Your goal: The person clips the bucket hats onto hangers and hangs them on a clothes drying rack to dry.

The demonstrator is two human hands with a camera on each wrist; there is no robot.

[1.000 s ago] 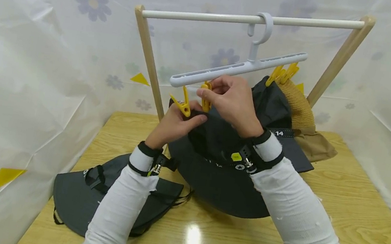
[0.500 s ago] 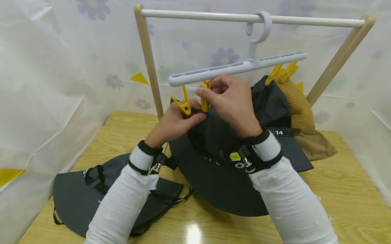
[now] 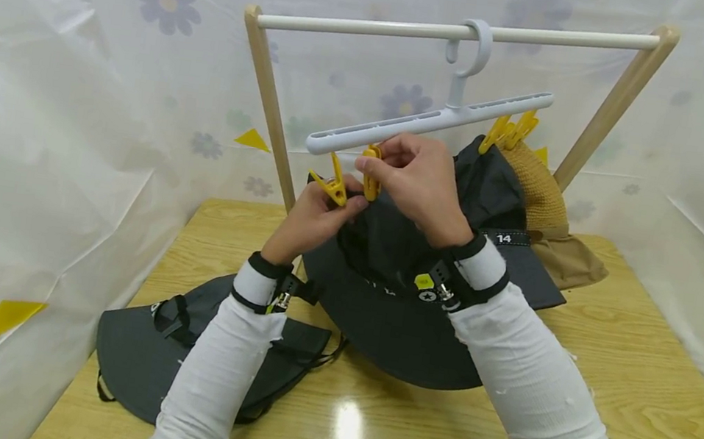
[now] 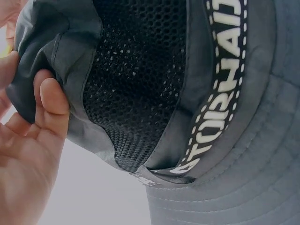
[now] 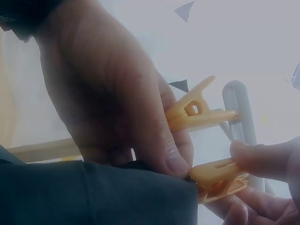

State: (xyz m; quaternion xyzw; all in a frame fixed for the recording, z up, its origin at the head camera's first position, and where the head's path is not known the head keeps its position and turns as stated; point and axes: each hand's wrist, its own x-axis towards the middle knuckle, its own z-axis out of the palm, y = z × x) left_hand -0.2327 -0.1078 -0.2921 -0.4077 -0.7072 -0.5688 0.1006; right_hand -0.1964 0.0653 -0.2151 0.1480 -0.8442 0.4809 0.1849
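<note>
A black wide-brimmed hat (image 3: 404, 330) hangs under the left half of the white hanger (image 3: 376, 134), its brim low over the table. My left hand (image 3: 312, 218) pinches the edge of its crown; the left wrist view shows mesh and white lettering on this hat (image 4: 136, 79). With thumb and fingers, my right hand (image 3: 423, 184) squeezes a yellow clip (image 3: 371, 174) below the hanger. In the right wrist view that clip (image 5: 218, 176) meets the fabric edge beside my left fingertips. A second yellow clip (image 3: 333, 186) hangs at the hanger's left end, just above my left hand.
The hanger hooks over a white rail (image 3: 364, 27) with wooden legs. Clipped at its right end are a black cap (image 3: 490, 186) marked 14 and a tan hat (image 3: 539, 192). Another black hat (image 3: 138, 347) lies on the wooden table (image 3: 417, 436) at front left.
My left thumb has shifted slightly up towards the clip, and the left clip has tilted a little to the right. The right hand keeps its grip on its clip.
</note>
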